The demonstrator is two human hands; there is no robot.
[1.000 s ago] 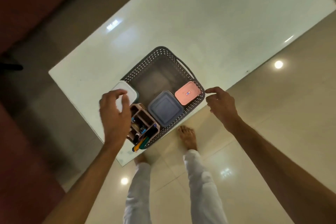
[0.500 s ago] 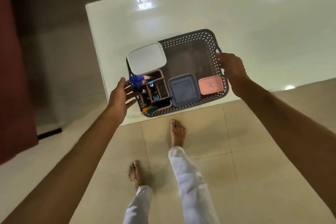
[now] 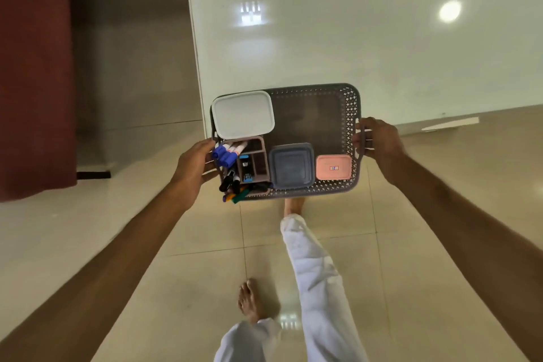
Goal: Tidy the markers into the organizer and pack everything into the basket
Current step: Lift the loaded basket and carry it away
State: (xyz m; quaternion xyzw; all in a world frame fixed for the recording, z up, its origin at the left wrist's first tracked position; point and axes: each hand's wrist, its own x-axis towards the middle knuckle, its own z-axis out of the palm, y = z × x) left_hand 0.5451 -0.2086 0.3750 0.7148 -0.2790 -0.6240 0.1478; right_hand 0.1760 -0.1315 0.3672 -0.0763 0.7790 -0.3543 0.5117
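Fingers of the right hand (image 3: 379, 141) were curled round the handle slot on the right end of the basket (image 3: 351, 114), a closed grip on the rim. The left hand (image 3: 192, 167) held the opposite end, thumb over the edge and fingers seemingly underneath, though the handle there was hidden behind the hand. Two grips at opposite ends probably served to keep the loaded basket level, so that nothing slid.

Inside, the organizer (image 3: 255, 164) sat in the near-left corner, right beside the left hand. The markers (image 3: 227, 153) stood bunched in its compartments, blue caps leaning out over the rim toward that hand, with darker and green ones poking past the near edge. A white lidded box (image 3: 242, 114) filled the far-left corner, a grey-blue lidded box (image 3: 291, 166) lay just beside the organizer, and a pink lidded box (image 3: 333, 167) sat against the right wall. The far-right part of the basket floor was bare.

Packing looked done. The basket's near part hung out past the edge of the white tabletop (image 3: 352, 38), above the tiled floor (image 3: 176, 244); whether its far end touched the tabletop I cannot tell. The overhanging markers seemed the likeliest things to tip out.
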